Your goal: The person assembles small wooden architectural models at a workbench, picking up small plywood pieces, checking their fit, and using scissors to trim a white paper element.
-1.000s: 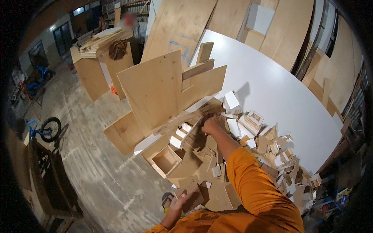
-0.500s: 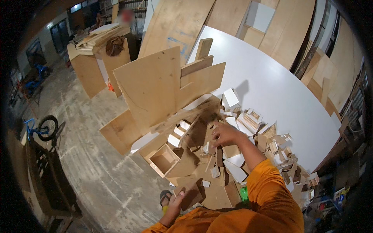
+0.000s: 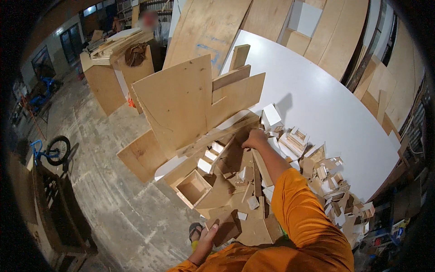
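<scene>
My left hand (image 3: 208, 236) is low in the view, thumb on top, closed on a brown wooden block (image 3: 225, 226). Far ahead, my right hand (image 3: 256, 138) reaches into the pile of wood offcuts (image 3: 247, 186), beside a white-faced box (image 3: 272, 117). Its fingers are curled down among the scraps, and whatever they hold is hidden. A long narrow wood strip (image 3: 262, 167) lies slanted under my right forearm. Nearer on the left side of the pile sits an open wooden box (image 3: 194, 188), with small white-faced pieces (image 3: 211, 156) beyond it.
Large plywood panels (image 3: 174, 99) stand upright behind the pile. A big white board (image 3: 317, 99) leans on the right, with many small offcuts (image 3: 328, 174) along its foot. Concrete floor (image 3: 113, 181) stretches left, where a small bicycle (image 3: 54, 152) and a dark wooden frame (image 3: 54, 204) stand.
My right hand has moved farther away and up into the pile, and its spread fingers have curled downward. My left hand keeps the wooden block nearly in place.
</scene>
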`<state>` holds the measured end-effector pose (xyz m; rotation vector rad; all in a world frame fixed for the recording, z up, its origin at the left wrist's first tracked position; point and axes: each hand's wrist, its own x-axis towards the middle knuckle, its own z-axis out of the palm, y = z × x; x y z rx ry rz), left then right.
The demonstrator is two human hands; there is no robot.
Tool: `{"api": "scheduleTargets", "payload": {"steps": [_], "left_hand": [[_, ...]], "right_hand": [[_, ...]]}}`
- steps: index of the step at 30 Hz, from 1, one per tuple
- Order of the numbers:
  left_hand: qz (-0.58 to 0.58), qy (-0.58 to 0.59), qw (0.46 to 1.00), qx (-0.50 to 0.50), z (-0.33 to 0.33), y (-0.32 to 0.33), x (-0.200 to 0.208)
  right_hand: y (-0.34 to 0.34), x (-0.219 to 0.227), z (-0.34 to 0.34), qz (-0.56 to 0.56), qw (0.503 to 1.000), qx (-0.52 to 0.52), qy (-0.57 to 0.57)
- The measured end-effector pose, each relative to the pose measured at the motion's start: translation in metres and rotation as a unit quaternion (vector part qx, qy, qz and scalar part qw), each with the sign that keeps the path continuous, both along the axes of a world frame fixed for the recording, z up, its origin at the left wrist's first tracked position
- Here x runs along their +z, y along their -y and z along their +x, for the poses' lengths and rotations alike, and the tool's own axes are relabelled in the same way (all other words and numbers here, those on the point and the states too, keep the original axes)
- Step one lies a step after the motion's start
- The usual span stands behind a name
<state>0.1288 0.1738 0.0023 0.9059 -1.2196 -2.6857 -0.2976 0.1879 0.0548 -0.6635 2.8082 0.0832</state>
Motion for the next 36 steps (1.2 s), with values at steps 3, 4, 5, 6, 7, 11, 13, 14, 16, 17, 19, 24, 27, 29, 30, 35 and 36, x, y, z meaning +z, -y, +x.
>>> {"api": "scheduleTargets", "payload": {"steps": [3, 4, 5, 6, 7, 11, 13, 14, 16, 17, 19, 24, 27, 29, 30, 35, 36], "left_hand": [[-0.028, -0.03, 0.999, -0.008, 0.0, -0.002, -0.008], [-0.033, -0.024, 0.999, -0.006, 0.001, -0.002, -0.01], [-0.039, -0.017, 0.999, -0.005, 0.0, -0.001, -0.012], [-0.045, -0.011, 0.999, -0.005, 0.0, -0.002, -0.013], [-0.038, -0.011, 0.999, -0.006, -0.001, -0.001, -0.013], [-0.013, -0.017, 1.0, 0.005, -0.004, -0.003, -0.014], [-0.008, -0.024, 1.0, 0.016, -0.004, -0.003, -0.014], [-0.008, -0.029, 0.999, 0.014, -0.005, -0.002, -0.013], [-0.008, -0.036, 0.999, 0.006, -0.007, -0.001, -0.013], [-0.009, -0.037, 0.999, 0.0, -0.007, -0.001, -0.013], [-0.021, -0.029, 0.999, -0.014, -0.008, 0.0, -0.006], [-0.057, -0.025, 0.998, -0.027, -0.003, 0.0, -0.016], [-0.155, 0.02, 0.988, 0.009, -0.004, -0.004, -0.023], [-0.118, 0.003, 0.992, 0.035, -0.004, -0.007, -0.041], [-0.1, -0.005, 0.994, 0.048, -0.002, -0.008, -0.047], [-0.063, 0.001, 0.997, 0.041, -0.007, -0.009, -0.032], [-0.041, 0.003, 0.999, 0.035, -0.008, -0.008, -0.031]], "right_hand": [[-0.005, -0.004, -0.005, -0.025, 1.0, 0.004, -0.008], [-0.007, -0.004, -0.003, -0.029, 1.0, 0.007, 0.001], [-0.009, -0.005, -0.001, -0.033, 0.999, 0.01, 0.009], [-0.013, -0.009, 0.006, -0.056, 0.994, 0.051, -0.081], [-0.019, -0.015, 0.016, -0.078, 0.978, 0.091, -0.169], [-0.023, -0.023, 0.061, -0.141, 0.939, 0.24, -0.2], [-0.016, -0.009, 0.098, -0.103, 0.965, 0.231, -0.076], [-0.016, -0.006, 0.113, -0.083, 0.972, 0.22, -0.014], [-0.016, -0.016, 0.128, -0.102, 0.969, 0.216, -0.055], [-0.017, -0.02, 0.131, -0.113, 0.967, 0.213, -0.077], [-0.019, -0.024, 0.129, -0.117, 0.968, 0.215, -0.06], [-0.032, 0.009, 0.135, -0.065, 0.967, 0.246, -0.011], [-0.044, 0.026, 0.13, -0.065, 0.966, 0.238, 0.071], [-0.059, 0.053, 0.123, -0.075, 0.957, 0.208, 0.188], [-0.068, 0.047, 0.112, -0.145, 0.926, 0.214, 0.275], [-0.142, 0.024, 0.09, -0.368, 0.796, 0.021, 0.48], [-0.156, 0.019, 0.086, -0.389, 0.787, -0.034, 0.477]]}}
